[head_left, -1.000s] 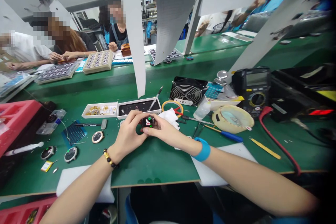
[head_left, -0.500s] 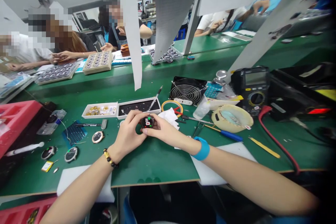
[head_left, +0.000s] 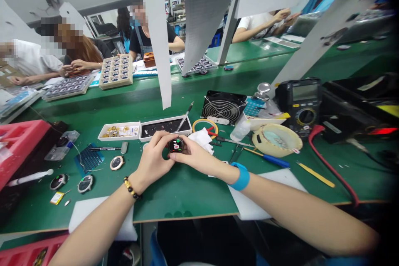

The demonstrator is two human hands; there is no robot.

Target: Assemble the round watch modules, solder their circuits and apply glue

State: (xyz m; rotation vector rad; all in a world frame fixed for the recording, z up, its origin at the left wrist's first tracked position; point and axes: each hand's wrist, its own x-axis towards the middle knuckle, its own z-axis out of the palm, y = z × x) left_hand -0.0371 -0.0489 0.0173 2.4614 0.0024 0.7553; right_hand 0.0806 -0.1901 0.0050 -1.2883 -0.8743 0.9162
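Note:
A round black smartwatch [head_left: 176, 145] with a lit screen is held up over the green bench between my two hands. The fingers and thumb of my left hand [head_left: 156, 153] curl around its left side. My right hand [head_left: 196, 153] grips its right edge, the thumb along the bottom. Both sets of fingers hide the watch's rim and back. Behind the watch lie a black-lined white tray [head_left: 152, 126] with a pen [head_left: 186, 115] resting in it, and a crumpled white tissue [head_left: 201, 139].
Left are loose watch bodies [head_left: 85, 183], a small battery [head_left: 57, 198] and a red tray [head_left: 21, 141]. A fan [head_left: 222, 107], bowl [head_left: 277, 140], blue-handled screwdriver [head_left: 276, 161], tweezers [head_left: 316, 173] and multimeter [head_left: 299, 106] stand right. Co-workers sit across the bench behind hanging paper strips.
My hands and the watch hold nearly the same place; the graphic on its screen looks slightly different. Across the bench, co-workers' arms have shifted and the beige tray is tilted up more.

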